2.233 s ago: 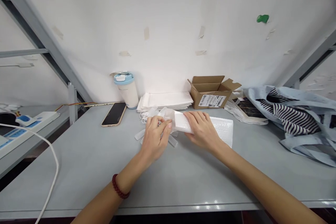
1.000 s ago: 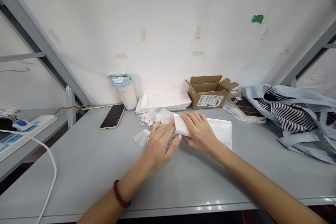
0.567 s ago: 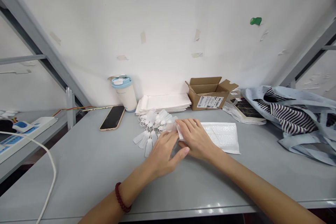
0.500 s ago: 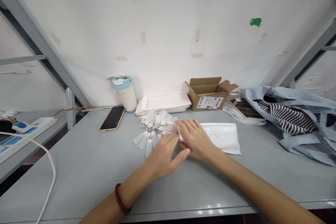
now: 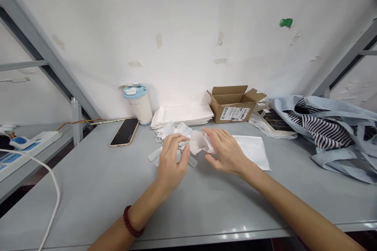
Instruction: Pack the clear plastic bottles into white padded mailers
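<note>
The right hand, partly curled, grips the white mailer mid-desk, hiding its middle. The left hand, thumb and fingers apart, partly covers white tags; whether it touches any is unclear.

Phone beside lidded cup.

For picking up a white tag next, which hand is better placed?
Left, I think: the left hand is close beside the tags, while the right hand holds the mailer, farther from them.
</note>
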The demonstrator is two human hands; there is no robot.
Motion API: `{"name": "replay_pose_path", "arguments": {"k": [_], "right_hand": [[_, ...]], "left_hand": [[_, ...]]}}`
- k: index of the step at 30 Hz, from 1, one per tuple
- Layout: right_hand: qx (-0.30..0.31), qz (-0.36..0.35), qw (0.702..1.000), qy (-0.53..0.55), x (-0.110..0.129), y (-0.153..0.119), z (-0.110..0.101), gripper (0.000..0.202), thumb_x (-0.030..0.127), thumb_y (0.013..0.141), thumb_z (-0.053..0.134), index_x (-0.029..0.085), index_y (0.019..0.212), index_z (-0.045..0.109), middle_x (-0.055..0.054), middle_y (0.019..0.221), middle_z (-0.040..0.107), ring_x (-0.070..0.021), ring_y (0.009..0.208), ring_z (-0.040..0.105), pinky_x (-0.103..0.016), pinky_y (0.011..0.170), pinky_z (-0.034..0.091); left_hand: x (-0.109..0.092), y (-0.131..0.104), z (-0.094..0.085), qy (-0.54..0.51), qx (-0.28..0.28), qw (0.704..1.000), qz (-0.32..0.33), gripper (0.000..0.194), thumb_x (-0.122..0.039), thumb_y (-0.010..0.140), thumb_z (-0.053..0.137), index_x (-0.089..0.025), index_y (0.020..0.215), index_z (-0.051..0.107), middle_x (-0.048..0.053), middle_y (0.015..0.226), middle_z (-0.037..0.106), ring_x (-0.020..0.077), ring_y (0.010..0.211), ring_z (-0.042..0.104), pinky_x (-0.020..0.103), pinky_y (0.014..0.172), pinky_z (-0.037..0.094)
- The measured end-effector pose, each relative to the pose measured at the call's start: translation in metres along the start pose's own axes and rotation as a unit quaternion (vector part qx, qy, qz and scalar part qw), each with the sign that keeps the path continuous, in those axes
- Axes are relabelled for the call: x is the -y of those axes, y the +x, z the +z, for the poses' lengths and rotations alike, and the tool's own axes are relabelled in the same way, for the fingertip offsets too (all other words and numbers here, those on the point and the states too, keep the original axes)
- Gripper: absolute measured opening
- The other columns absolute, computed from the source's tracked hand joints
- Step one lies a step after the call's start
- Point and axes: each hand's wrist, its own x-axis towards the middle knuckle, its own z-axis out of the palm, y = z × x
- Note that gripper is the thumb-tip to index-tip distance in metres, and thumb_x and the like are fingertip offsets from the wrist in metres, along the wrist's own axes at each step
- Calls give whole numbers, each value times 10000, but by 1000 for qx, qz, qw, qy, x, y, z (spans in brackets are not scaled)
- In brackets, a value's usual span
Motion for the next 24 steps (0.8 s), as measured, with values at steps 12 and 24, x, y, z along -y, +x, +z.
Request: {"name": "replay_pose_path", "arguments": {"k": [12,24], "right_hand": [[4,-87,996,36,23,-1,-4,582,279,727,496,68,1259,390,-186,1114,587,-297,1007,526,-430,817,415],[22,5,991,-130,26,-3,3,590,88,714,432,8,1297,402,-266,1310,474,-349,1215,426,-488,917,383]], "left_hand": [[-11,8,-2,-269,259,868,-328,205,-280,749,603,-153,588,601,-14,532,596,120,519,552,232,535,414],[-7,14,-13,-344,192,838,-379,110,-255,700,633,-150,734,639,20,694,624,156,662,579,260,605,454]]}}
